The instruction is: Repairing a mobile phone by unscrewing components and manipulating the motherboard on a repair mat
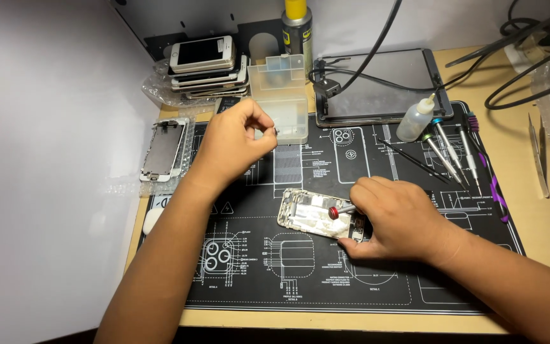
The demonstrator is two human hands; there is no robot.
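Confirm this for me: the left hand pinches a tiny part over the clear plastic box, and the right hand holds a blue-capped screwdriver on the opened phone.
Not quite: the head view shows the screwdriver has a red cap, not blue. The rest holds: left hand pinches by the clear plastic box; right hand rests on the opened phone.

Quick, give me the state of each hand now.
Left hand: fingertips pinched shut beside the clear plastic box; what they pinch is too small to tell.
Right hand: closed on a red-capped screwdriver over the opened phone.
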